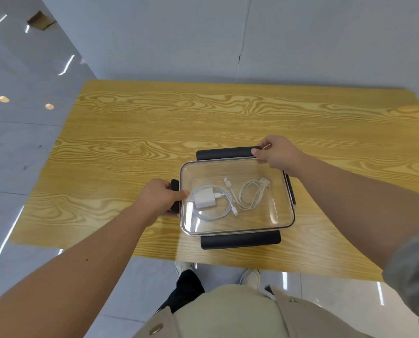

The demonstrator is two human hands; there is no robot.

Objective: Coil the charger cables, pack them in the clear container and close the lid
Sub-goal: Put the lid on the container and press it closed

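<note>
A clear rectangular container [237, 228] sits near the front of the wooden table, with its clear lid [272, 208] lying on top. Inside, seen through the lid, lie a white charger with its coiled cable [204, 198] on the left and a second coiled white cable [251, 192] on the right. Black latch flaps stick out flat at the far side [224, 153] and the near side [240, 240]. My left hand [159, 198] grips the black flap on the left side. My right hand [278, 151] holds the right end of the far flap.
The wooden table [154, 132] stands against a pale wall, with grey glossy floor to the left and in front. My legs and shoes [251, 276] show below the table's front edge.
</note>
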